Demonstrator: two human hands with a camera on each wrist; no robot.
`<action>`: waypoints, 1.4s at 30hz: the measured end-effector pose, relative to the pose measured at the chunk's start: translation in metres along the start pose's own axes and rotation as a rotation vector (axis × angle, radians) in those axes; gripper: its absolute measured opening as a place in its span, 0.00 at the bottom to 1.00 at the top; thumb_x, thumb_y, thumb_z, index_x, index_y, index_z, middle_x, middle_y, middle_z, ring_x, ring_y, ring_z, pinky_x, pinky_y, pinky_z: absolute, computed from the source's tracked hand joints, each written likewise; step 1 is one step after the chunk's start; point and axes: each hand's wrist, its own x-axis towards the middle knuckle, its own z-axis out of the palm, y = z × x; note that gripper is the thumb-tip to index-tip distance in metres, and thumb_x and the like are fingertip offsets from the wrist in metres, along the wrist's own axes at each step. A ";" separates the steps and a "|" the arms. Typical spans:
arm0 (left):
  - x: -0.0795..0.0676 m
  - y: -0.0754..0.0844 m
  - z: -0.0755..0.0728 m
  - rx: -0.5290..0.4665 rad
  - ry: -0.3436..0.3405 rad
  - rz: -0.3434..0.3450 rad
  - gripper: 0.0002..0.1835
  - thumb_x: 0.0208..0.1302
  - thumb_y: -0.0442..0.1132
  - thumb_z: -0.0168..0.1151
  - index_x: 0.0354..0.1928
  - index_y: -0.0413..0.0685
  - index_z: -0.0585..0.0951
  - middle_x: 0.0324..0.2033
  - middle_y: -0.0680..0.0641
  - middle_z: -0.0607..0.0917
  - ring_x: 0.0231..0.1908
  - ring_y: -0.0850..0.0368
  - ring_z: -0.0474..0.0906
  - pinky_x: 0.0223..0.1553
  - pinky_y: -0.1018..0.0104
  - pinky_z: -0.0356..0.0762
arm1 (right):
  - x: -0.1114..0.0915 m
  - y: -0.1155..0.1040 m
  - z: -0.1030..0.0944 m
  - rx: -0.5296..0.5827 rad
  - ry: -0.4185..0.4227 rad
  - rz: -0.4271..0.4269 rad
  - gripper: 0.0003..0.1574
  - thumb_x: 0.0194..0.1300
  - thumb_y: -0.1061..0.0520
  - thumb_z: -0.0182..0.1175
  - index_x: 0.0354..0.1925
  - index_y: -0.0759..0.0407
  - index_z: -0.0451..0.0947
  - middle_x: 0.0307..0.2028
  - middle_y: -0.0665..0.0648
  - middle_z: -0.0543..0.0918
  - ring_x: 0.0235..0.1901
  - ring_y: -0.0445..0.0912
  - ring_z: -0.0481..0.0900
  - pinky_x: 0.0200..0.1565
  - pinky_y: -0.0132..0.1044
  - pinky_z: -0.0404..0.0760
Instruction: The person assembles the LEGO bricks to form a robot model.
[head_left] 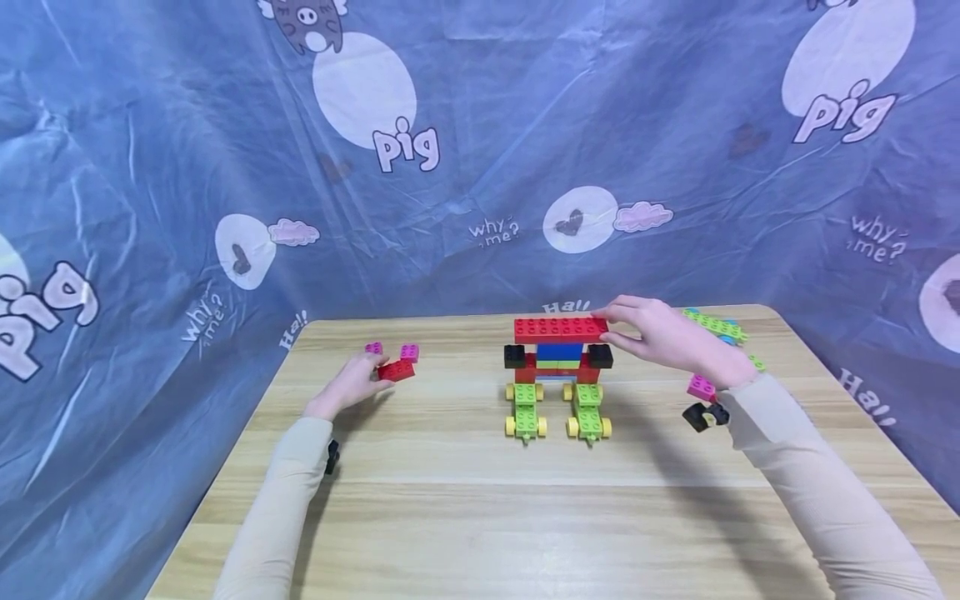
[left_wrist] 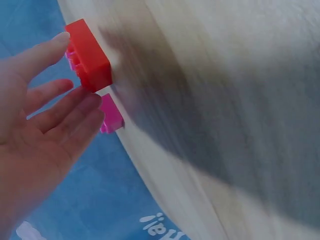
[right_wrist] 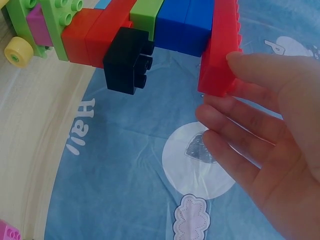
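Observation:
On the left of the table my left hand (head_left: 348,386) holds a red brick (head_left: 396,370) between thumb and fingers. The left wrist view shows the thumb at one end of that brick (left_wrist: 89,52) and fingertips at the other. My right hand (head_left: 656,332) pinches the right end of a long red row of bricks (head_left: 558,329) on top of a built structure. Below this row come blue bricks (head_left: 559,352), black bricks (head_left: 514,357) at both sides, red bricks and two green wheeled bases (head_left: 526,410). In the right wrist view the thumb lies against the red row's end (right_wrist: 220,70).
Pink bricks (head_left: 409,352) lie beside the left hand. Near the right forearm are a pink brick (head_left: 701,386), a black piece (head_left: 697,417) and a green wheeled base (head_left: 716,323). A blue printed cloth (head_left: 480,167) hangs behind the table (head_left: 450,517).

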 end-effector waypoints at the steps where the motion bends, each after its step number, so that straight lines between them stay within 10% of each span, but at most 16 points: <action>1: 0.000 -0.001 0.001 0.002 -0.001 0.000 0.30 0.55 0.39 0.67 0.56 0.27 0.72 0.49 0.30 0.80 0.46 0.38 0.79 0.52 0.47 0.77 | 0.000 0.000 0.000 0.001 -0.003 0.002 0.22 0.56 0.57 0.66 0.50 0.61 0.78 0.39 0.55 0.83 0.35 0.44 0.81 0.38 0.40 0.85; 25: -0.001 -0.013 0.011 -0.064 0.072 -0.023 0.20 0.54 0.36 0.68 0.48 0.33 0.80 0.42 0.35 0.83 0.40 0.44 0.81 0.46 0.51 0.80 | -0.001 -0.001 -0.001 0.015 -0.001 -0.002 0.21 0.57 0.57 0.65 0.50 0.62 0.78 0.39 0.55 0.83 0.33 0.44 0.82 0.36 0.38 0.85; 42: -0.003 0.008 -0.017 -0.206 0.086 -0.025 0.22 0.56 0.35 0.64 0.53 0.34 0.77 0.49 0.33 0.80 0.44 0.42 0.82 0.48 0.53 0.81 | 0.000 0.000 0.000 0.019 0.018 -0.026 0.21 0.56 0.56 0.66 0.49 0.62 0.79 0.38 0.56 0.83 0.33 0.45 0.82 0.36 0.40 0.85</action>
